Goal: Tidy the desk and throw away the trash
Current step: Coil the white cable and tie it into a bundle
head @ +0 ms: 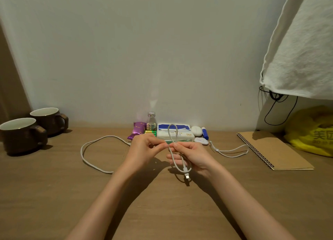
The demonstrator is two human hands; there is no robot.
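A white charging cable (84,155) lies in a wide curve on the wooden desk (54,194), and its near end is folded into a small upright loop above my hands. My left hand (144,149) pinches the cable just left of the loop's base. My right hand (191,155) pinches the loop's base, and the cable's plug end hangs down below its palm. Behind my hands, against the wall, sit a purple snack wrapper (137,130), a small clear bottle (151,121) and a tissue pack (175,133).
Two dark brown mugs (23,135) stand at the far left. A white earbud case (196,130), a blue tube (205,133) and a small white device on a lanyard (228,150) lie right of the tissues. Further right are a spiral notebook (273,149) and a yellow plastic bag (311,131). White cloth (302,50) hangs above.
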